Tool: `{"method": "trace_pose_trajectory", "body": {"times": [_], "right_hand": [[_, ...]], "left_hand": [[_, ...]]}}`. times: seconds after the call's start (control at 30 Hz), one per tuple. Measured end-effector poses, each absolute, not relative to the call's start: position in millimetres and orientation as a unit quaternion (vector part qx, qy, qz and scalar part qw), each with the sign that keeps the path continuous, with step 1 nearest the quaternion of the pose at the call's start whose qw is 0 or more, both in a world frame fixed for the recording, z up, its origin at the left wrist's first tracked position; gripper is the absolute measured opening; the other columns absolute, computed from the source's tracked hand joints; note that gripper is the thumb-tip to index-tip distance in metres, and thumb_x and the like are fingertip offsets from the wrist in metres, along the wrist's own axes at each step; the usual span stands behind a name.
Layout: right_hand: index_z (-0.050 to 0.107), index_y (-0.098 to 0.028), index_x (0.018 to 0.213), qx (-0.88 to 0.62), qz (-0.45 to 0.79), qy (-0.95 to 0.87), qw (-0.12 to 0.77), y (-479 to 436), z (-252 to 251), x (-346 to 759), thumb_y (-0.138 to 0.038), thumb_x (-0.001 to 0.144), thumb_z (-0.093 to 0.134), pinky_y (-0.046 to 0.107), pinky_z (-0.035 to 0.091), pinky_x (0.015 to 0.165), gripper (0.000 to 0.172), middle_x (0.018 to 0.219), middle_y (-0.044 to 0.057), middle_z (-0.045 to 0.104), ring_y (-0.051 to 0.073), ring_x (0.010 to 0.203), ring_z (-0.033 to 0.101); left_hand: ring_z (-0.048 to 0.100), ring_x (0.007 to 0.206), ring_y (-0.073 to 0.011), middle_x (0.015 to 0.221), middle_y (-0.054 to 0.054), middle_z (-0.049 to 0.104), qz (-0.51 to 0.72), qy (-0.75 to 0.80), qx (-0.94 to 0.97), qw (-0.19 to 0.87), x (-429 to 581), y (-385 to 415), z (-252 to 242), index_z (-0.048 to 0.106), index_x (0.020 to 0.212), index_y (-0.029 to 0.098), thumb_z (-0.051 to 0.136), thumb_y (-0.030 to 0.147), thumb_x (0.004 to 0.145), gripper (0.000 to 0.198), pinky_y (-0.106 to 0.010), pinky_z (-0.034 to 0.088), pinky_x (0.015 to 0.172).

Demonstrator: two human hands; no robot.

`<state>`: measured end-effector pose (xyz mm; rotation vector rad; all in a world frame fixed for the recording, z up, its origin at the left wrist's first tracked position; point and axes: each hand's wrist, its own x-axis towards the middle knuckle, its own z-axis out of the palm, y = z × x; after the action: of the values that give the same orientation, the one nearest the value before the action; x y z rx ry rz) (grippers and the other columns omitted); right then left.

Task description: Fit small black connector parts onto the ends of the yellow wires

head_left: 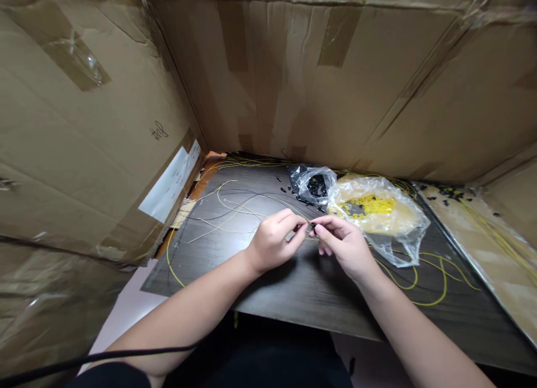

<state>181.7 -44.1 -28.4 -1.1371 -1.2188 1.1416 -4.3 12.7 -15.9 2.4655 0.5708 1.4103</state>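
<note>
Your left hand point(276, 238) pinches yellow wire point(289, 205); your right hand point(344, 243) pinches black piece point(312, 227) beside it, above dark tabletop point(306, 301). Wire slants down-right toward piece; piece's axis too small to tell.

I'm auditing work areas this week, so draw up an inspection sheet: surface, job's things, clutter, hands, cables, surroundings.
Surface: dark wood-grain tabletop, reflecting light.
Job's things: small black part; clear bag of black parts beside clear bag of yellow pieces.
Clutter: loose black pieces near the bags.
Hands: right hand pinches the small black part; left hand has its fingertips beside it, what they hold unclear.
Cables: yellow wires curl across the tabletop; black cord crosses the left forearm.
Surroundings: cardboard panels at left, rear and right.
</note>
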Motion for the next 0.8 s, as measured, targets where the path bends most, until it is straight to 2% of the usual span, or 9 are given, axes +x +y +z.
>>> {"method": "trace_pose_trajectory", "body": {"times": [0.4,0.8], "right_hand": [[0.071,-0.018,0.103,-0.517,0.422,-0.531,0.522,-47.2,-24.0,178.2,-0.045,0.088,0.069,0.024,0.05,0.047,0.031,0.083,0.006,0.072,0.011,0.053,0.057],[0.072,-0.018,0.101,-0.518,0.411,-0.542,0.519,-47.4,-22.7,177.3,-0.045,0.089,0.069,0.024,0.05,0.047,0.03,0.079,0.005,0.07,0.011,0.053,0.057]], "left_hand": [[0.056,0.067,-0.0112,0.075,-0.003,0.064,0.485,0.188,0.845,0.126,-5.0,12.0,-16.6,0.064,0.089,0.015,0.059,0.014,0.092,0.006,-0.023,0.047,0.063],[0.056,0.064,-0.0107,0.077,-0.003,0.066,0.489,0.19,0.842,0.124,-5.9,12.6,-19.4,0.067,0.096,0.015,0.06,0.017,0.093,0.008,-0.023,0.048,0.062]]}}
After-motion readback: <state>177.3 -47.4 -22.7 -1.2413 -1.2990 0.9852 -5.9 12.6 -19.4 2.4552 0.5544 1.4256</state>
